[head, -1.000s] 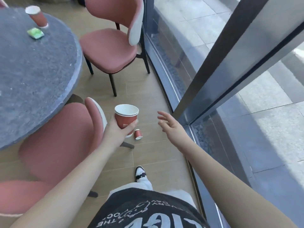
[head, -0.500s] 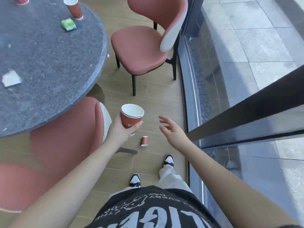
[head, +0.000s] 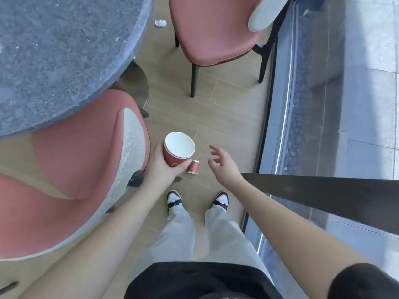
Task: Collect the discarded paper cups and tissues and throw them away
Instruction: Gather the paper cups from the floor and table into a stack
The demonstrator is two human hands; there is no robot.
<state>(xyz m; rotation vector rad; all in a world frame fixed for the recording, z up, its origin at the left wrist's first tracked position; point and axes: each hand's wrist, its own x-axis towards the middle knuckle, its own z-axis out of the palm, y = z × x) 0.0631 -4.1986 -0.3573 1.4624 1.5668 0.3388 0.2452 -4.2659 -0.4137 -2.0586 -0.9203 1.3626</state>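
Cups (head: 178,151) stacked in left hand (head: 160,167); floor (head: 226,117) open.

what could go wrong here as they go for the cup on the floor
1. The left hand holds what looks like a stack of cups, open end up; bending down could tip it or loosen the stack.
2. The fallen cup lies on its side by the feet, so a mistimed reach by the open right hand or a step could roll or crush it.
3. The crumpled tissue near the far chair could be overlooked.
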